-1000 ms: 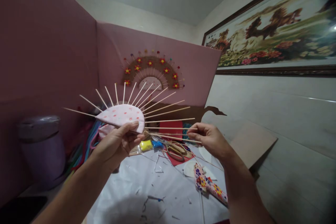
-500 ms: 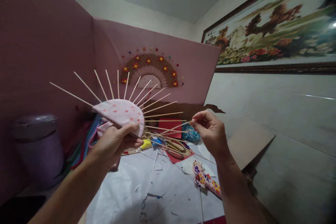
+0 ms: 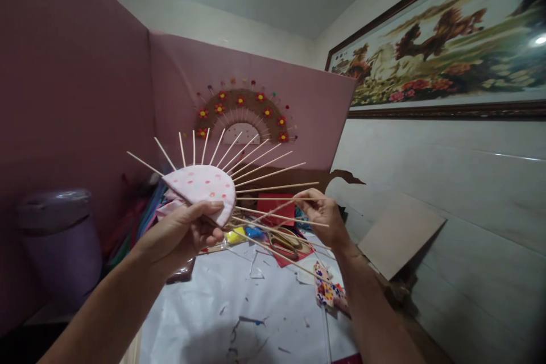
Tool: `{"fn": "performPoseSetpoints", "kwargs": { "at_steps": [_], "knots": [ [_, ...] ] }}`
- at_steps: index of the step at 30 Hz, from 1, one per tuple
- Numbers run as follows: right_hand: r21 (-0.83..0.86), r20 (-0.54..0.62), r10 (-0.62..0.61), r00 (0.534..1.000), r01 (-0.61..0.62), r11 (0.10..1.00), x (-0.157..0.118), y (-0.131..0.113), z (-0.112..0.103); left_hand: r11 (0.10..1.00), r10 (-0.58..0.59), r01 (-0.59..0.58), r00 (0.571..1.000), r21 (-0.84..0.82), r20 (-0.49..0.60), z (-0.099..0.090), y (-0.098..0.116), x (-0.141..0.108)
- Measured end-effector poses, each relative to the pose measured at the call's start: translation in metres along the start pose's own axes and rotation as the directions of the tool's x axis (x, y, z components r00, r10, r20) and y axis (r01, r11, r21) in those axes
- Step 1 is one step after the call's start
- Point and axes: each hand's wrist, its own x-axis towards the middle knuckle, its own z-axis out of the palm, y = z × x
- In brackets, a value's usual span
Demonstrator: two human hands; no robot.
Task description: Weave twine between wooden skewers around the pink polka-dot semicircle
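My left hand (image 3: 187,227) grips the lower edge of a pale pink half-round fabric piece (image 3: 202,185) with red dots, thumb on its front. Thin wooden sticks (image 3: 273,173) fan out from its curved edge, up, to the right and down to the right. My right hand (image 3: 318,210) is at the right-hand sticks, its thumb and forefinger pinched on a thin strand of twine (image 3: 275,210) that slants down left toward the base of the sticks. Several stick ends pass beside or behind my right hand.
A finished-looking fan decoration (image 3: 241,105) with red flowers hangs on the pink board (image 3: 307,108). On the white table (image 3: 205,307) lie scissors (image 3: 284,244), red sheets (image 3: 273,205), yellow and blue packets (image 3: 234,235), flowered fabric (image 3: 324,287) and scraps. A lidded bin (image 3: 60,244) stands left.
The fan piece has turned a little toward the right, its sticks now reaching further right. My right hand has moved left and slightly down, still pinching the twine.
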Motion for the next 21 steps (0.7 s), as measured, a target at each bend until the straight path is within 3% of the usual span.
{"fn": "performPoseSetpoints", "kwargs": {
  "at_steps": [5, 13, 18, 21],
  "knots": [
    [-0.138, -0.127, -0.048, 0.991, 0.03, 0.99, 0.0, 0.002, -0.006, 0.989, 0.041, -0.04, 0.999, 0.141, -0.004, -0.004, -0.001, 0.005],
    [-0.234, -0.175, -0.232, 0.957, 0.188, 0.954, -0.001, -0.008, -0.002, 0.965, 0.028, -0.023, 0.999, 0.26, -0.017, -0.006, -0.002, 0.007],
    [-0.15, -0.182, -0.14, 0.973, 0.113, 0.982, 0.001, -0.001, -0.004, 0.96, -0.014, 0.015, 1.0, 0.28, -0.004, -0.006, -0.004, 0.008],
    [0.052, -0.155, 0.011, 0.988, -0.003, 0.999, 0.003, 0.01, -0.006, 0.974, -0.037, 0.035, 0.999, 0.223, 0.005, -0.01, -0.002, 0.01]
  ]
}}
